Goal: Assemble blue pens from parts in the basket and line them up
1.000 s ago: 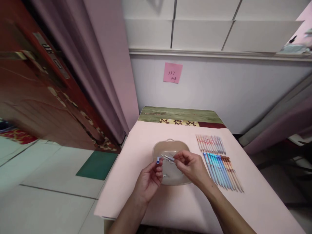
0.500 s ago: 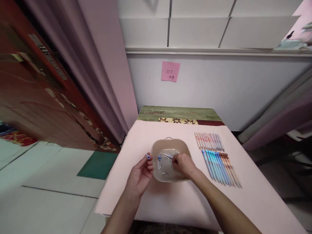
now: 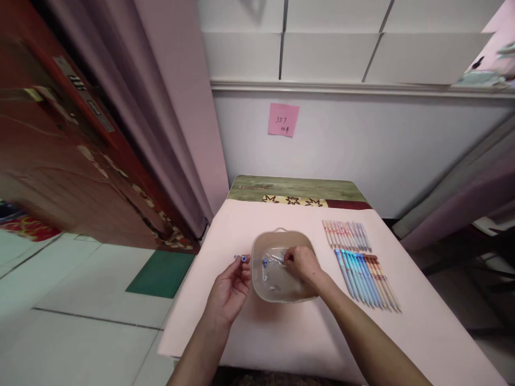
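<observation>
One small blue tube is pinched by the left hand, just outside the basin. The right hand reaches inside, fingers bunched among loose parts; whether it grips one, I cannot tell. Picking through them seems the step in hand, calling for fine fingertip control. Rightward lie pens; beyond, a pink note.

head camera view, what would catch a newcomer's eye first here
Likely the two rows of colourful pens on the right of the table. Next, the beige basin left of them, with the right hand reaching into it, and the pink note on the wall beyond.
</observation>
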The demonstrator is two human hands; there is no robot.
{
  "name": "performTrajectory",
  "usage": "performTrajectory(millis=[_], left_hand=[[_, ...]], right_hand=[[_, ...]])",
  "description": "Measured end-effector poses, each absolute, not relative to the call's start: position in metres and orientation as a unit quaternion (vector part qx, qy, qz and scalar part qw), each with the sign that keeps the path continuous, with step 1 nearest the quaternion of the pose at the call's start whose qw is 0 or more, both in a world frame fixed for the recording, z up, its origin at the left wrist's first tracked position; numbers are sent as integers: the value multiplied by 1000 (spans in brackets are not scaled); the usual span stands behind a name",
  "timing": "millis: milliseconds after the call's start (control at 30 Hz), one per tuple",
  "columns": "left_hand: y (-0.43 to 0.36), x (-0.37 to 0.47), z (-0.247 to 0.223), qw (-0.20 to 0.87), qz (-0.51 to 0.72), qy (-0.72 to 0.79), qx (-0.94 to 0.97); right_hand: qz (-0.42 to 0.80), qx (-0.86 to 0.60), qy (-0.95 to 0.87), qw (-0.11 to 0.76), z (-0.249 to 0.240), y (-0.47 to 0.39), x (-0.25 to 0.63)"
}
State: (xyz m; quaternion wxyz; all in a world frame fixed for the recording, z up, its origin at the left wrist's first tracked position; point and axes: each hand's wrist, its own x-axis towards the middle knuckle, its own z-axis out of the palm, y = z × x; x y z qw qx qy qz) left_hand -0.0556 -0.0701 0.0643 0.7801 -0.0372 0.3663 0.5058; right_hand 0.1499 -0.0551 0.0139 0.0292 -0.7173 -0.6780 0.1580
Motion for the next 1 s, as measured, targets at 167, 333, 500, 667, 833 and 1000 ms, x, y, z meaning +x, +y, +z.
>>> performTrajectory(millis=[167, 333, 500, 667, 833, 1000], left_hand=[[-72, -55, 61, 781, 501, 372, -29], [-75, -54, 56, 789, 494, 365, -13], [-76, -51, 56, 791, 482, 375, -16], [-78, -38, 56, 793, 465, 393, -7], [-81, -20, 52, 809, 438, 392, 24], [-90, -14, 49, 799, 444, 402, 59]], right_hand=[[133, -722, -679, -2, 5, -48, 124], [127, -713, -690, -13, 6, -46, 109], [114, -726, -678, 22, 23, -51, 125], [180, -677, -670, 246, 57, -77, 146], [413, -542, -646, 345, 78, -107, 138], [467, -535, -621, 332, 71, -111, 130]])
